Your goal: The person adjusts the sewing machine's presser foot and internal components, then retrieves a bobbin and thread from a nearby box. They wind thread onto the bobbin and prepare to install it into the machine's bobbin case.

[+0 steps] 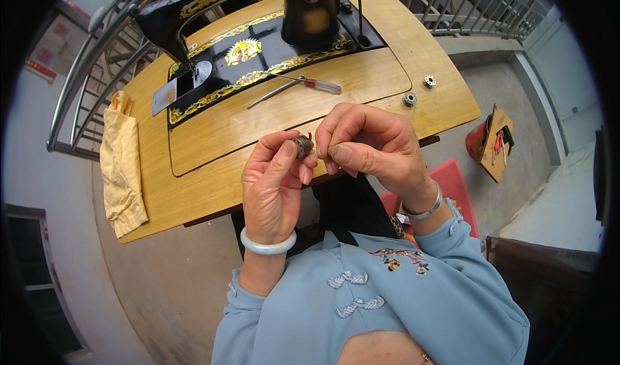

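Between the thumb and fingers of my left hand (271, 190) is a small dark metal bobbin case (301, 147), raised over the table's front edge. Beside it, close but apart, my right hand (381, 146) has its thumb and index finger pinched together. What that pinch holds, if anything, is too fine to make out. Two metal bobbins, one nearer (409, 99) and one farther (429, 81), lie on the tabletop beyond my right hand. A screwdriver (321, 86) with a reddish clear handle rests across a thin metal rod (274, 93) in front of the sewing machine.
A black sewing machine (310, 22) with gold decoration is set into the wooden table (213, 203). Its slide plate (164, 99) sticks out at the left. Yellow cloth (121, 171) drapes over the left edge. A red bucket (476, 140) with a board and tools on top stands right.
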Available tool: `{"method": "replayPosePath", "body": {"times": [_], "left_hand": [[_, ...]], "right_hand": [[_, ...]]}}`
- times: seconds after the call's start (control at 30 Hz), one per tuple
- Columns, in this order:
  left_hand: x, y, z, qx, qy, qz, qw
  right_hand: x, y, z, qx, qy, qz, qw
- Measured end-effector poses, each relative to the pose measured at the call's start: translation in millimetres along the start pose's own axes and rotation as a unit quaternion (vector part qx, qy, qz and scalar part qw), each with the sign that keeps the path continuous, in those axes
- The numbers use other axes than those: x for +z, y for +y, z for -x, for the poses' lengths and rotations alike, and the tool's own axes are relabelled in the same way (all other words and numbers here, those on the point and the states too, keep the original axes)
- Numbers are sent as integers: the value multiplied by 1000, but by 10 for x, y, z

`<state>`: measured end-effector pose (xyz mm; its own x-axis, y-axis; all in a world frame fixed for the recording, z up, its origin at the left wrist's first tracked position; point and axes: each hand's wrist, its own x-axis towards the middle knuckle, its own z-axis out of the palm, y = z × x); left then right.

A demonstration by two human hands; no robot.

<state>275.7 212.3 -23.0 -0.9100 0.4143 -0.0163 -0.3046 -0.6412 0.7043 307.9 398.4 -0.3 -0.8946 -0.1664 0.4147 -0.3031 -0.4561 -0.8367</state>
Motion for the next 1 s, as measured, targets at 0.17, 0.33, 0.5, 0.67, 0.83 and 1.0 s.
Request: {"method": "replayPosePath", "body": {"times": [0.17,0.33,0.5,0.67,0.83,1.0], "left_hand": [[36,5,14,19,23,8,1000],[42,13,12,30,24,6,999],[28,-25,1,35,27,14,999],[31,2,5,13,29,20,999],[22,9,0,-24,13,30,999],[-20,15,-14,-56,-4,49,997]], "right_hand": [[106,31,90,37,10,3,999],[88,95,127,52,15,14,998],[87,173,126,35,13,23,999],[58,134,105,41,29,22,998],[-21,84,70,31,24,29,999],[-75,60,38,30,13,13,999]]}}
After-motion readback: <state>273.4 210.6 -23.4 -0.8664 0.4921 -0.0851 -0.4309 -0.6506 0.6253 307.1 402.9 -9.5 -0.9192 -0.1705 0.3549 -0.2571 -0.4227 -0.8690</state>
